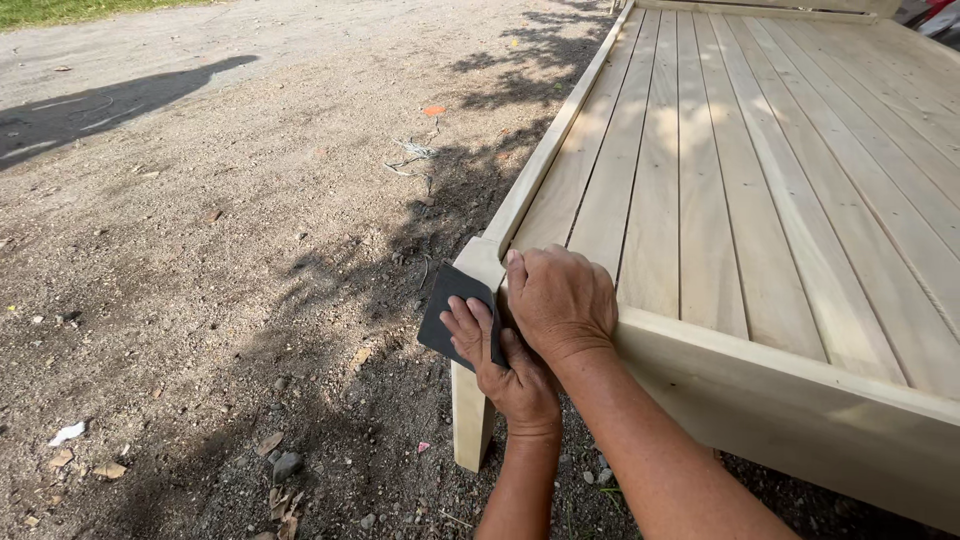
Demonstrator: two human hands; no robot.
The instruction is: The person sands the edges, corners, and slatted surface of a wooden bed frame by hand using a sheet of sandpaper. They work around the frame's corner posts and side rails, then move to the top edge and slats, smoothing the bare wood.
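A pale unfinished wooden bed frame (800, 370) with long slats fills the right side of the head view. At its near left corner post (473, 420), my left hand (510, 375) presses a dark grey sheet of sandpaper (445, 305) flat against the post's outer face. My right hand (560, 300) lies closed over the top of the same corner, fingers curled on the rail, just above and touching the left hand.
Bare gravel ground (220, 250) with stones, dry leaves and tree shadows spreads to the left. A tangle of wire (412, 155) lies near the bed's long side rail (560, 130). A person's shadow (110, 100) falls at upper left.
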